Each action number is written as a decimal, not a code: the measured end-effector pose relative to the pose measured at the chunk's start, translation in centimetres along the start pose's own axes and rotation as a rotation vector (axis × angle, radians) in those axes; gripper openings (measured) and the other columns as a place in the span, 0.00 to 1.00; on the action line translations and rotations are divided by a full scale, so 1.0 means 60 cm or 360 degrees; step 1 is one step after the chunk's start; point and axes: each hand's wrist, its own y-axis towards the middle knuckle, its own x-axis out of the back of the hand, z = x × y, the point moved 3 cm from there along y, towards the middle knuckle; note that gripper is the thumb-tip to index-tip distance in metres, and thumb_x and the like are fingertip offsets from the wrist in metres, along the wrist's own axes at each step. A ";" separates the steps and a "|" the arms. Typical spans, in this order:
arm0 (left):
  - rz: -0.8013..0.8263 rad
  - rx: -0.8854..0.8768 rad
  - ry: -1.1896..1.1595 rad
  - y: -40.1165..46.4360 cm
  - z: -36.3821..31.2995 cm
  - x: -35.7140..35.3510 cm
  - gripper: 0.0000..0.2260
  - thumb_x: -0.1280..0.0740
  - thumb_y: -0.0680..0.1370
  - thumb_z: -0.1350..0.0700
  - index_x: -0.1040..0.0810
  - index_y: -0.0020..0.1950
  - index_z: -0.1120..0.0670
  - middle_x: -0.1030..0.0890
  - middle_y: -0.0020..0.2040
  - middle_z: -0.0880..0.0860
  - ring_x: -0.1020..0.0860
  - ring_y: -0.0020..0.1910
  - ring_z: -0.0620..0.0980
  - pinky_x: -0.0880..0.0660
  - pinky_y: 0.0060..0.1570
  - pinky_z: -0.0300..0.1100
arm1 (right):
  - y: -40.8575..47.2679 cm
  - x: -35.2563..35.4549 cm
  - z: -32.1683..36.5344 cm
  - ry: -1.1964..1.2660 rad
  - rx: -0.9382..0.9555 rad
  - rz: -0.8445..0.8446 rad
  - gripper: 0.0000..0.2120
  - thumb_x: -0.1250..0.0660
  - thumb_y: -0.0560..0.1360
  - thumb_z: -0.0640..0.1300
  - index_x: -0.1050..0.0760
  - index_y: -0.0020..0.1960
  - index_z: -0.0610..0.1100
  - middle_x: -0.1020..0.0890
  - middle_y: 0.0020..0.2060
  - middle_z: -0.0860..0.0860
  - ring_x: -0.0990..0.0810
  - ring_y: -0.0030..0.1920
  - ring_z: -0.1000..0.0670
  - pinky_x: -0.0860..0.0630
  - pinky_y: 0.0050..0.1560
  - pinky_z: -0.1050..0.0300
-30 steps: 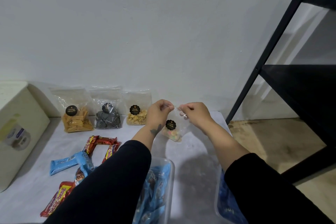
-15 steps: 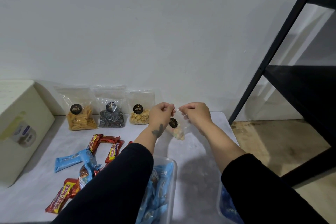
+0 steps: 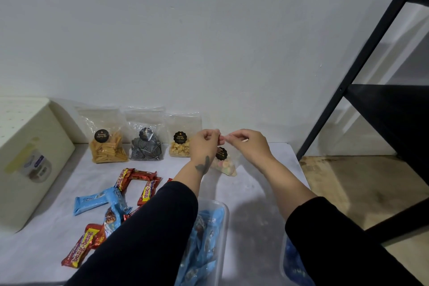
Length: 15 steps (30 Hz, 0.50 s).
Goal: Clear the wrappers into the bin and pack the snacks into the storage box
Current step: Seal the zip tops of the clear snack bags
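a small clear snack pouch (image 3: 224,163) of pastel-coloured sweets with a round black label hangs at the centre of the frame, held up off the white table (image 3: 253,195). the left hand (image 3: 204,144) and right hand (image 3: 249,144) each pinch one side of its top edge, fingers curled tight, knuckles nearly meeting, probably to press or work the seal so nothing spills when it is packed.

to the left of it, three more clear pouches lean against the wall in a row: potato sticks (image 3: 105,144), dark spiral cookies (image 3: 145,146) and pale nuts (image 3: 181,144), likely lined up to await packing. lower left, red beng-beng bars (image 3: 80,251) and blue wrapped bars (image 3: 92,201) lie scattered. at the bottom centre a clear storage box (image 3: 218,211) already holds blue packets, within easy reach below the hands. a cream bin (image 3: 27,158) stands at the far left edge.
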 end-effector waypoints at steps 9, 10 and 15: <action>-0.0279 -0.0201 0.0502 0.019 0.019 0.031 0.07 0.37 0.79 0.52 0.27 0.54 0.54 0.25 0.57 0.54 0.25 0.53 0.50 0.28 0.53 0.42 | 0.051 -0.021 -0.034 0.0218 -0.0258 -0.0153 0.10 0.39 0.76 0.35 0.22 0.43 0.45 0.19 0.42 0.51 0.23 0.34 0.50 0.23 0.31 0.55; -0.0271 -0.0205 0.0574 0.024 0.032 0.037 0.10 0.37 0.78 0.52 0.29 0.57 0.54 0.29 0.61 0.55 0.26 0.56 0.52 0.29 0.58 0.43 | 0.060 -0.027 -0.034 0.0254 -0.0259 -0.0162 0.10 0.38 0.76 0.35 0.23 0.41 0.46 0.19 0.43 0.50 0.24 0.34 0.50 0.23 0.32 0.55; 0.0026 -0.0112 0.0724 0.033 0.064 0.041 0.20 0.35 0.78 0.53 0.34 0.68 0.56 0.29 0.67 0.54 0.30 0.65 0.51 0.32 0.64 0.43 | 0.092 -0.050 -0.035 0.0308 -0.0320 -0.0237 0.11 0.35 0.74 0.36 0.26 0.55 0.47 0.21 0.44 0.50 0.20 0.41 0.46 0.19 0.47 0.48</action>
